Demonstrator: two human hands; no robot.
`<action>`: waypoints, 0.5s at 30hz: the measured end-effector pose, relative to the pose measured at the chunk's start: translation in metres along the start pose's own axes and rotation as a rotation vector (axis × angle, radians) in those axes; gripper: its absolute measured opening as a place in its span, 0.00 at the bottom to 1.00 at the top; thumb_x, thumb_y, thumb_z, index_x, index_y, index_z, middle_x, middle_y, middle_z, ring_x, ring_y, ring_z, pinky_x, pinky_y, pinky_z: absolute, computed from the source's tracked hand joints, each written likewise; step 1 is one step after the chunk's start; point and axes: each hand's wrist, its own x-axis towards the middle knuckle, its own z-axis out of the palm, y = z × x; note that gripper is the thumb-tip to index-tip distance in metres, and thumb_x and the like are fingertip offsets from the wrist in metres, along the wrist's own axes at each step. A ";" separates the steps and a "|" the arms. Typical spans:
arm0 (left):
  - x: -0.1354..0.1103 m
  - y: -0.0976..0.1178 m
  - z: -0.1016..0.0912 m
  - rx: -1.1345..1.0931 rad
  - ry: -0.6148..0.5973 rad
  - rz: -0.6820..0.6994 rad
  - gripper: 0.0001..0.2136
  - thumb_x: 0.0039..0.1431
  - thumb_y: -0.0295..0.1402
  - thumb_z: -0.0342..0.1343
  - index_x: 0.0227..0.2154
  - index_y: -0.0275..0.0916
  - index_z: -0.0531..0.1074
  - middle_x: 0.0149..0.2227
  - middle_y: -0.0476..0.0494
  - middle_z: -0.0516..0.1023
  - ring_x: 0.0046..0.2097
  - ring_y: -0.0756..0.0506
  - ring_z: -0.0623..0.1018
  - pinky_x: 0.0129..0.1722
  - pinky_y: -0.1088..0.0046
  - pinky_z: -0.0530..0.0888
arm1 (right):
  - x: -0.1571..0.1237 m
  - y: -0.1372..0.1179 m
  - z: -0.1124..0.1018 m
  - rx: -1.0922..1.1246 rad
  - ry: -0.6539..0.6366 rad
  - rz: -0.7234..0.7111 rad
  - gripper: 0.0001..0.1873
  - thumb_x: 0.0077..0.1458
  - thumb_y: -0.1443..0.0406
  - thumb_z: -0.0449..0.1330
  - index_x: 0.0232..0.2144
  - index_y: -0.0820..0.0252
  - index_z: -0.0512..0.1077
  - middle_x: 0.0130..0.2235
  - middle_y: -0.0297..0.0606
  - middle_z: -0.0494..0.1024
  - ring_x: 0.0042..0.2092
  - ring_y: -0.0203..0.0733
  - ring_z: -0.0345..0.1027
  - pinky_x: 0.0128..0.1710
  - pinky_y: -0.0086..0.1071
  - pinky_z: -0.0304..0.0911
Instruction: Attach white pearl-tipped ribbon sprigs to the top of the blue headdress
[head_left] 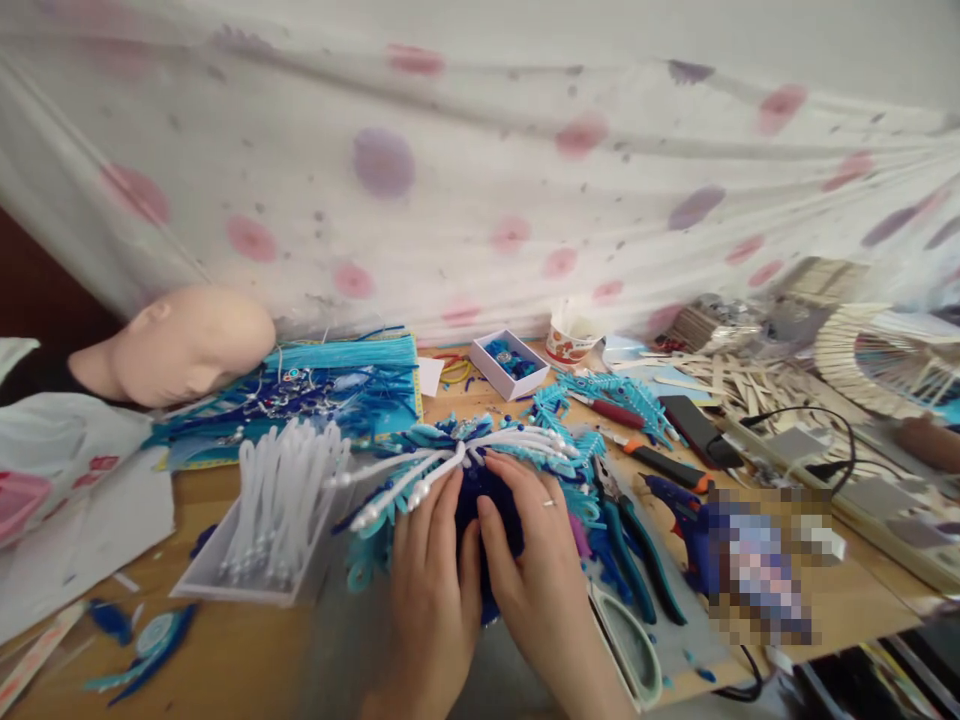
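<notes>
Both hands rest on a blue handmade ornament [491, 510] with a dark blue centre, turquoise petal-like parts and white strands tipped with pearl-like beads. My left hand [433, 560] grips its left side, fingertips under the white strands. On the other side, my right hand [529, 540] wears a ring, and its fingers curl around the dark blue centre. The palms hide much of the ornament's lower part. Close by on the left, a clear tray [251, 590] holds a bundle of white stems [281, 500] with beaded ends. Right of my hands lie pliers [637, 545] and pale-handled scissors [630, 645].
A bald mannequin head [195, 345] lies at the back left, beside blue strands and trinkets [300, 390]. Behind the ornament stands a small white box [510, 370]. A glue gun [686, 520], orange-handled cutter [667, 465], power strip [855, 500] and wooden sticks [727, 385] fill the right.
</notes>
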 end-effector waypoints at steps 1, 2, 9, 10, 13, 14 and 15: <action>0.001 0.000 0.000 0.003 -0.006 0.006 0.20 0.70 0.29 0.47 0.62 0.39 0.61 0.59 0.34 0.74 0.59 0.41 0.73 0.56 0.60 0.71 | 0.001 0.002 0.002 0.000 -0.007 0.019 0.16 0.66 0.68 0.52 0.55 0.58 0.67 0.53 0.46 0.77 0.54 0.49 0.68 0.53 0.46 0.66; 0.002 0.001 0.000 0.005 -0.012 0.011 0.20 0.69 0.28 0.47 0.62 0.38 0.61 0.59 0.34 0.74 0.59 0.41 0.73 0.56 0.61 0.71 | 0.001 0.003 0.004 0.000 -0.012 0.038 0.16 0.66 0.67 0.52 0.55 0.57 0.67 0.52 0.45 0.77 0.53 0.49 0.69 0.52 0.45 0.66; 0.005 0.001 -0.004 0.011 -0.004 0.001 0.18 0.68 0.27 0.48 0.60 0.37 0.62 0.55 0.35 0.77 0.56 0.42 0.77 0.53 0.65 0.74 | 0.005 0.002 0.004 -0.067 -0.059 0.006 0.12 0.67 0.69 0.50 0.51 0.56 0.65 0.51 0.43 0.77 0.52 0.49 0.66 0.49 0.44 0.61; 0.006 0.001 -0.004 0.009 -0.006 0.006 0.19 0.68 0.28 0.48 0.60 0.38 0.62 0.55 0.35 0.77 0.55 0.42 0.77 0.52 0.64 0.74 | 0.007 0.002 0.003 -0.088 -0.072 -0.021 0.12 0.67 0.70 0.50 0.51 0.57 0.65 0.52 0.44 0.77 0.52 0.49 0.65 0.50 0.44 0.60; 0.007 0.000 -0.005 -0.002 -0.014 0.024 0.20 0.67 0.28 0.48 0.61 0.39 0.62 0.56 0.36 0.77 0.56 0.41 0.77 0.52 0.62 0.75 | 0.012 0.003 -0.001 -0.172 -0.115 -0.147 0.12 0.67 0.71 0.49 0.50 0.59 0.65 0.55 0.43 0.77 0.54 0.50 0.63 0.51 0.43 0.57; 0.007 -0.001 -0.005 -0.005 -0.019 0.025 0.20 0.67 0.27 0.48 0.61 0.39 0.63 0.56 0.36 0.77 0.56 0.41 0.77 0.52 0.62 0.75 | 0.013 0.004 -0.003 -0.208 -0.129 -0.196 0.12 0.67 0.70 0.49 0.50 0.59 0.66 0.55 0.43 0.78 0.53 0.50 0.62 0.51 0.43 0.56; 0.007 -0.002 -0.005 -0.008 -0.020 0.022 0.20 0.67 0.27 0.48 0.61 0.39 0.63 0.56 0.36 0.77 0.56 0.41 0.77 0.52 0.62 0.75 | 0.015 0.005 -0.005 -0.246 -0.139 -0.245 0.12 0.67 0.70 0.49 0.51 0.60 0.66 0.55 0.42 0.78 0.53 0.51 0.62 0.50 0.42 0.55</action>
